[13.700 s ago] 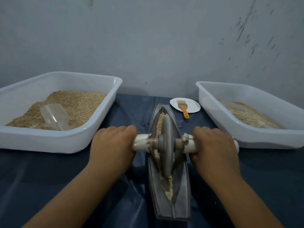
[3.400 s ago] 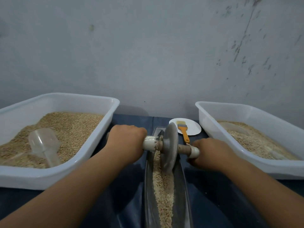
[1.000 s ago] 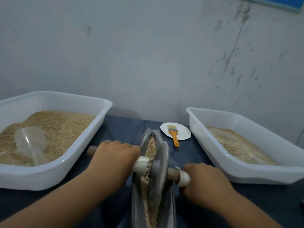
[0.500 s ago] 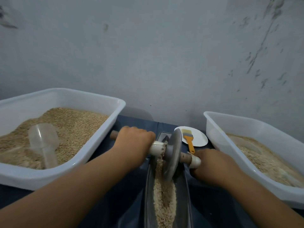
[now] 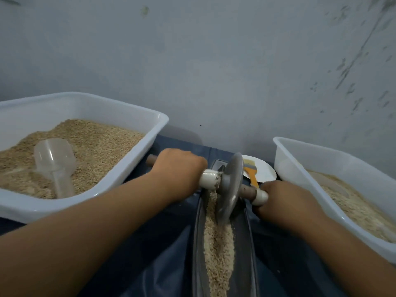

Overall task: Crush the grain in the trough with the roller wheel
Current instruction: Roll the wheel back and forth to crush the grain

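A grey metal roller wheel (image 5: 230,185) stands tilted at the far end of the long boat-shaped metal trough (image 5: 248,243). Pale grain (image 5: 217,243) fills the trough's groove from the wheel toward me. My left hand (image 5: 177,170) grips the left end of the wheel's axle handle, and my right hand (image 5: 282,200) grips the right end. Both arms are stretched forward.
A white tub (image 5: 137,163) on the left holds grain and a clear plastic scoop (image 5: 54,161). On the right, a second white tub (image 5: 321,168) holds paler grain. A small white plate (image 5: 265,171) with an orange-handled brush (image 5: 251,174) lies behind the trough near the wall. Dark blue cloth covers the table.
From the trough's middle a second ago, the wheel rolled to the far end half a second ago and stays there now. Both hands keep their grip on the handle.
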`<control>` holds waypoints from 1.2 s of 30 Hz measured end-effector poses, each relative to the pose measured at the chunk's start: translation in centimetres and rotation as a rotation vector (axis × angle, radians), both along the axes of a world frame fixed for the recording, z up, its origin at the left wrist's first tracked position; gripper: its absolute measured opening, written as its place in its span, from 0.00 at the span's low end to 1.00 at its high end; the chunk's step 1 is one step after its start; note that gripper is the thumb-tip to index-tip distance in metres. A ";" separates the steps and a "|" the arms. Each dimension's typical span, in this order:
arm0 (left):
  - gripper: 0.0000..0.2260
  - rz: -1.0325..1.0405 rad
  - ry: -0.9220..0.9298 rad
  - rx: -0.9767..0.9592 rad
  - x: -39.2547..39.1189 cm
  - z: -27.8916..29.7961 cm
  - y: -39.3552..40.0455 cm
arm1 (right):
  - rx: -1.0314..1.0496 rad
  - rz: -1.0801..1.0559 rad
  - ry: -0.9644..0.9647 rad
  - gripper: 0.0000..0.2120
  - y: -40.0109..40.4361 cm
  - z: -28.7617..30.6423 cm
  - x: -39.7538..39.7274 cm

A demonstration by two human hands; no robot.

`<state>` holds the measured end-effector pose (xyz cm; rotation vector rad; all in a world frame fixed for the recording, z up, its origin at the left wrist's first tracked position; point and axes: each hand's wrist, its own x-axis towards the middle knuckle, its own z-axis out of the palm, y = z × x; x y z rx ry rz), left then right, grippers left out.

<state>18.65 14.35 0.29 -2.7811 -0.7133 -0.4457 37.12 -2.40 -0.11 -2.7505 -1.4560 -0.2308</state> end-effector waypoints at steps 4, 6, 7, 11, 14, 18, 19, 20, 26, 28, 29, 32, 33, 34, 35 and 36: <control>0.14 0.025 -0.002 -0.036 0.3 0.8 0.3 | 0.024 -0.026 -0.014 0.10 1.4 0.8 0.0; 0.14 0.011 -0.013 -0.008 -0.4 -0.1 -0.1 | 0.015 -0.016 -0.020 0.10 0.3 0.1 0.0; 0.14 0.003 -0.024 0.011 -0.6 -0.6 -0.2 | 0.010 -0.004 -0.030 0.10 -0.2 -0.3 -0.1; 0.12 -0.004 0.022 -0.028 -0.2 0.2 -0.1 | 0.012 -0.029 0.013 0.07 0.4 0.3 -0.1; 0.12 -0.016 0.073 -0.057 0.0 1.4 -0.1 | -0.004 -0.049 0.062 0.07 0.6 0.4 -0.2; 0.10 -0.052 0.057 0.016 -0.7 0.3 -1.0 | -0.061 -0.032 0.251 0.07 -1.5 -0.6 -0.9; 0.10 -0.059 0.045 0.028 -0.9 0.1 -1.1 | -0.061 -0.025 0.258 0.08 -1.7 -0.7 -1.0; 0.11 -0.057 0.042 0.026 -1.0 0.1 -1.1 | -0.036 -0.021 0.226 0.06 -1.7 -0.7 -0.9; 0.10 -0.037 0.016 0.034 -0.9 0.6 -1.7 | 0.014 -0.043 0.163 0.07 -1.8 -0.7 -1.6; 0.11 -0.038 0.026 0.028 -1.2 0.4 -1.9 | -0.001 -0.043 0.199 0.06 -2.1 -0.6 -1.8; 0.11 -0.034 0.030 0.021 -1.3 0.3 -2.0 | -0.014 -0.043 0.209 0.06 -2.2 -0.5 -2.0; 0.11 -0.015 0.038 -0.008 -2.0 0.1 -2.5 | -0.028 -0.037 0.162 0.05 -2.2 -0.1 -2.4; 0.10 -0.012 0.040 -0.023 -2.2 0.0 -2.6 | -0.028 -0.035 0.139 0.06 -2.3 0.0 -2.7; 0.10 -0.010 0.044 -0.038 -2.4 0.0 -2.8 | -0.031 -0.033 0.124 0.06 -2.4 0.1 -2.9; 0.10 -0.009 0.051 -0.050 -2.7 0.0 -3.0 | -0.038 -0.031 0.117 0.06 -2.5 0.2 -3.2; 0.10 -0.007 0.058 -0.058 -3.0 0.0 -3.2 | -0.044 -0.029 0.116 0.07 -2.7 0.4 -3.6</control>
